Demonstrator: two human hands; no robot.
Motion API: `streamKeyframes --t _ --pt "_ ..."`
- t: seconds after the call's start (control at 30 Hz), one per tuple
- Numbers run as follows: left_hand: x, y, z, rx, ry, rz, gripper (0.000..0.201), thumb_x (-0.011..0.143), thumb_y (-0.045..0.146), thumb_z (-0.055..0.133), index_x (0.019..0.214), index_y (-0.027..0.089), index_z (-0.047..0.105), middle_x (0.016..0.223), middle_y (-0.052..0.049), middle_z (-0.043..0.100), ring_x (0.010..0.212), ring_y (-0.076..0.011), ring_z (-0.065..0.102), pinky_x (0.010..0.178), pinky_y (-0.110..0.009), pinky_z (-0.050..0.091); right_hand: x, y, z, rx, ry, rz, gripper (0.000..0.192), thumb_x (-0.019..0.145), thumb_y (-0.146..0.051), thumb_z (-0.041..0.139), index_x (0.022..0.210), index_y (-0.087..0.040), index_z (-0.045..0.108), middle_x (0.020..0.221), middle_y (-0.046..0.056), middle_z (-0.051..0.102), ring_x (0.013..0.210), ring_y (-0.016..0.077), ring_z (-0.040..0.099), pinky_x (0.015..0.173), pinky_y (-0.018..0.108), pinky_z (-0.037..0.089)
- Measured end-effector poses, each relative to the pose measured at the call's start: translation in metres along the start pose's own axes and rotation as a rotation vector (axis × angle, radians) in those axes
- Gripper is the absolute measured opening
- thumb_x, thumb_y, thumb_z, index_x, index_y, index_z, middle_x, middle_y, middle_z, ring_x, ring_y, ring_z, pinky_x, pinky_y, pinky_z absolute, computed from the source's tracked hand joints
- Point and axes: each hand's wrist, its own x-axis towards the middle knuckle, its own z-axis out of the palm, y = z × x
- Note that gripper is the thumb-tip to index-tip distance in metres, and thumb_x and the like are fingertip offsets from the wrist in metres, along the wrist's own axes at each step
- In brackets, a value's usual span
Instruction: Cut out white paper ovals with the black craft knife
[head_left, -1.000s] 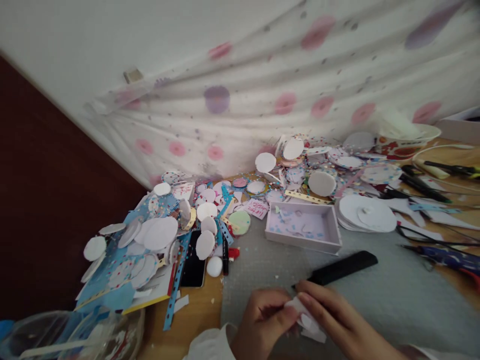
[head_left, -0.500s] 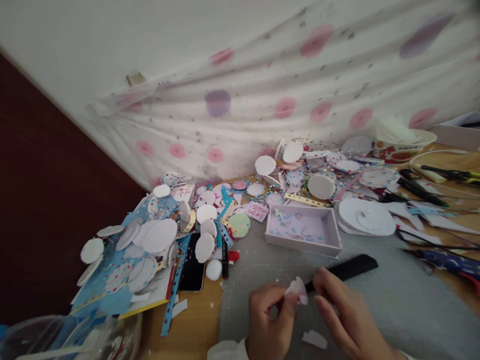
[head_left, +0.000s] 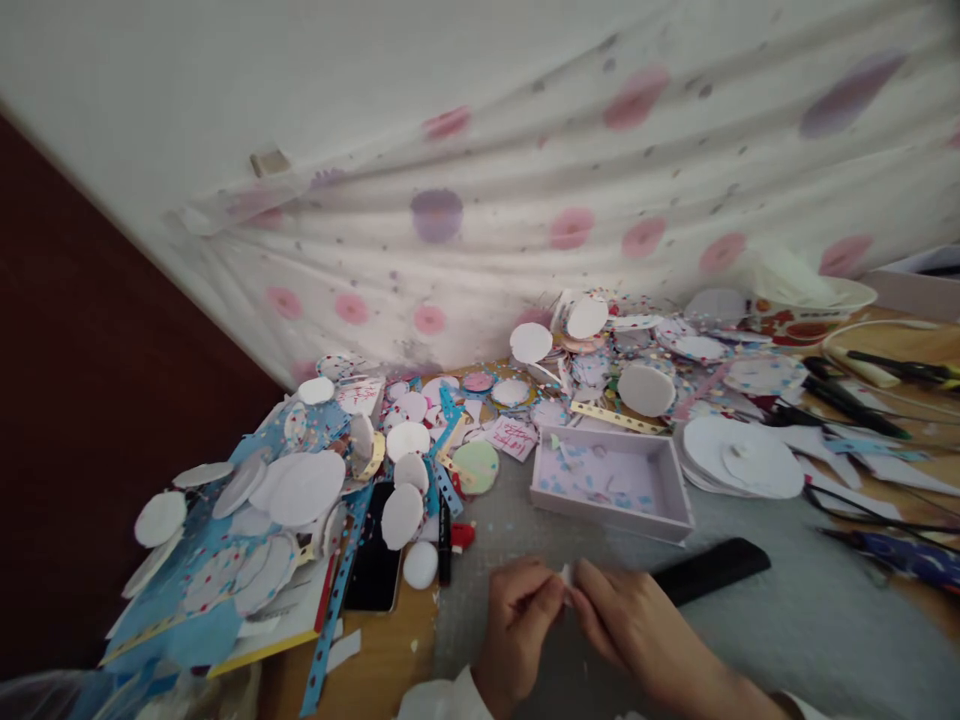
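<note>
Low in the middle of the view, my left hand [head_left: 521, 625] and my right hand [head_left: 634, 625] meet over a grey mat [head_left: 787, 620]. Between their fingertips is a small white piece of paper [head_left: 567, 576], mostly covered by the fingers. Both hands are closed in a pinch on it. Just past my right hand lies a long flat black object [head_left: 712, 570], its near end hidden behind that hand. Farther back on the mat stands a shallow white box [head_left: 611, 520] with tiny blue and white scraps inside.
Paper discs with dotted edges [head_left: 307, 488] pile up at left and along the flowered curtain [head_left: 495, 260]. A black phone [head_left: 373, 560], a marker [head_left: 445, 540] and a white round cap [head_left: 420, 566] lie left of the mat. Stacked white discs [head_left: 739, 455] and tools [head_left: 907, 555] lie right.
My right hand has moved left from beside the black object to the paper piece in my left hand, and now pinches it too. The view has shifted slightly.
</note>
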Motion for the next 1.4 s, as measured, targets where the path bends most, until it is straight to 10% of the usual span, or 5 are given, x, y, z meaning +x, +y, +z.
streamKeyframes --t 0.43,1.17,1.4 --pt "-0.001 -0.006 0.003 -0.098 0.007 -0.175 0.059 0.081 0.074 0.053 0.064 0.017 0.052 0.063 0.001 0.046 0.062 -0.0136 0.043 0.060 -0.026 0.038 -0.005 -0.002 -0.010 0.044 -0.019 -0.035 0.022 0.104 -0.026 0.031 0.086 -0.025 0.044 0.065 -0.004 0.060 0.051 0.0124 0.058 0.048 0.025 0.039" --pt "-0.004 -0.008 0.005 -0.105 -0.172 -0.057 0.062 0.086 0.075 0.042 0.065 0.018 0.050 0.062 0.001 0.043 0.061 -0.0126 0.040 0.060 -0.025 0.035 -0.009 -0.001 -0.008 0.100 0.004 0.047 0.020 0.103 -0.024 0.033 0.086 -0.025 0.043 0.063 -0.003 0.061 0.049 0.0131 0.059 0.048 0.025 0.040" --pt "-0.015 -0.011 0.002 0.088 -0.103 0.012 0.047 0.096 0.056 0.041 0.093 0.017 0.066 0.087 -0.009 0.064 0.081 -0.0200 0.055 0.078 -0.030 0.042 -0.011 -0.003 -0.003 0.123 0.021 0.058 0.020 0.104 -0.024 0.029 0.085 -0.026 0.038 0.059 -0.004 0.057 0.044 0.0128 0.055 0.044 0.025 0.037"
